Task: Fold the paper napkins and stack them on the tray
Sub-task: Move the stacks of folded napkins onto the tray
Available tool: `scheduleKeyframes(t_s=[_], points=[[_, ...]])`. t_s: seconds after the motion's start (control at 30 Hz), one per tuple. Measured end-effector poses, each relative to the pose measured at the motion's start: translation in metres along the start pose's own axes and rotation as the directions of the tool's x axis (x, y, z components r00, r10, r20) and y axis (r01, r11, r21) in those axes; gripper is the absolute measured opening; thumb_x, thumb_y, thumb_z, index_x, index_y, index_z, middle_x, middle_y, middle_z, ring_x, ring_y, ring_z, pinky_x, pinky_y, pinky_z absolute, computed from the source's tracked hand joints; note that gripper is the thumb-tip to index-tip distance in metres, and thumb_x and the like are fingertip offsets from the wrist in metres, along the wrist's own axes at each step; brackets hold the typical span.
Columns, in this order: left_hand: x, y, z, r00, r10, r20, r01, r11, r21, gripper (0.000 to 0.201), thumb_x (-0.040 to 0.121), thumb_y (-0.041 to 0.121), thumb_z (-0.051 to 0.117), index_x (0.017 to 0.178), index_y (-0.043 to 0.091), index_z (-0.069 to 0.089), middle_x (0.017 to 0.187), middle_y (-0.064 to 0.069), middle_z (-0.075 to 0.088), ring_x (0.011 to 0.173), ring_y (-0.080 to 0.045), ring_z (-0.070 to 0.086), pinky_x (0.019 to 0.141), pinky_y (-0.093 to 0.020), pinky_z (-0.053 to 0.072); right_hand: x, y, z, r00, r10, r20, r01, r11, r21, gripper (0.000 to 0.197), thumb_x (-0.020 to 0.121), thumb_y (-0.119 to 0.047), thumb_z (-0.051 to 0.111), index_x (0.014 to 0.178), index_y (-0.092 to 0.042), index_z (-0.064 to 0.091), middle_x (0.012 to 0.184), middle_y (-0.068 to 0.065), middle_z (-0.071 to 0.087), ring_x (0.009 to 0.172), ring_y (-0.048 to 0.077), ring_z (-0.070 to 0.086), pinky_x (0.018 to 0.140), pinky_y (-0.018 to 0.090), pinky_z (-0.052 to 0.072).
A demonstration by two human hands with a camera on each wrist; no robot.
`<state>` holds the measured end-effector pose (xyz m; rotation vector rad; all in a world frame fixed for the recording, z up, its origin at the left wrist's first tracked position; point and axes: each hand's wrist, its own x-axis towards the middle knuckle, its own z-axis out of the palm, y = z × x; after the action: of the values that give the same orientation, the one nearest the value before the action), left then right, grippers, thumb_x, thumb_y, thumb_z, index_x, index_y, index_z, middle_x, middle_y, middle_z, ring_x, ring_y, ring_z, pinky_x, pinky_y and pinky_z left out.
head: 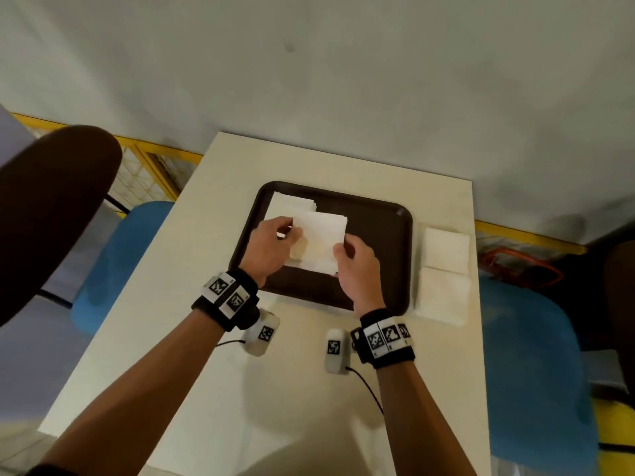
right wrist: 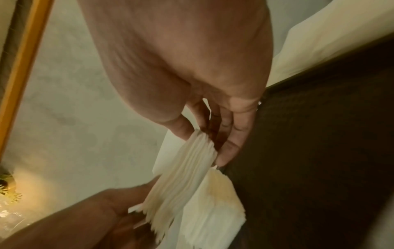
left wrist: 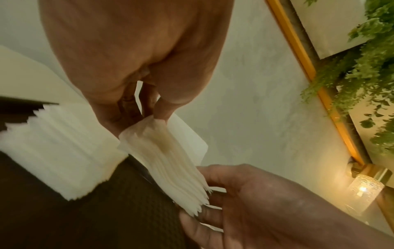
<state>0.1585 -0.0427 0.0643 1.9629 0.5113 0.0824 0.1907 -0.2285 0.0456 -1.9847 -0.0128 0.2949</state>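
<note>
Napkins, a bundle of many thin white sheets, hang between my two hands above the dark brown tray, which sits on the pale table. My left hand pinches the bundle's left end, thumb on one face and fingers curled behind it; the left wrist view shows the sheets fanning out from that pinch. My right hand pinches the opposite end in the same way, and the right wrist view shows the thumb and fingertips closed on the layered edges. At the tray's far left corner lies a stack already placed, its edges stepped rather than flush. To the right of the tray, on the table, rest two further piles, one behind the other, touching or nearly so; I judge these to be the supply not yet folded.

Handling, as I judge it: the bundle is light, soft and limp. It has no stiffness of its own and sags wherever it is unsupported, and single sheets slide easily over one another, so the edges splay, as both wrist views show. The paper is likely to tear or crumple under a hard squeeze. The best hold is at two opposite edges, with the whole thickness caught between thumb and fingers, pressure firm enough to stop slipping yet gentle enough not to crease. A hold at one corner only would probably let the sheets fan apart and drop.
</note>
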Motion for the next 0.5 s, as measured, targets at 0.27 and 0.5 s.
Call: scheduleKeyframes(t_s=[0.27,0.5], points=[[0.075,-0.017,-0.05,0.993,-0.04,-0.113,0.046,0.997,0.054,0.023,0.095,0.024,0.08,0.114,0.013,0.076,0.102,0.001,0.077,0.092,-0.014,0.074,0.09,-0.036,0.063,0.055,-0.032,0.055,0.995,0.021,-0.099,-0.016,0.998,0.056,0.028,0.103,-0.019,0.071,0.129,-0.012,0.062,0.094,-0.011,0.068,0.085,0.005,0.069,0.083,0.034,0.064],[0.102,-0.029,-0.051,0.998,-0.021,-0.066,0.031,0.988,0.15,0.021,0.099,0.021,0.076,0.117,0.012,0.076,0.103,0.001,0.075,0.089,-0.009,0.067,0.082,-0.018,0.05,0.072,-0.032,0.074,0.987,0.114,-0.116,-0.11,0.993,0.045,0.024,0.105,-0.022,0.066,0.129,-0.019,0.061,0.105,-0.005,0.07,0.091,0.007,0.068,0.059,0.01,0.047]])
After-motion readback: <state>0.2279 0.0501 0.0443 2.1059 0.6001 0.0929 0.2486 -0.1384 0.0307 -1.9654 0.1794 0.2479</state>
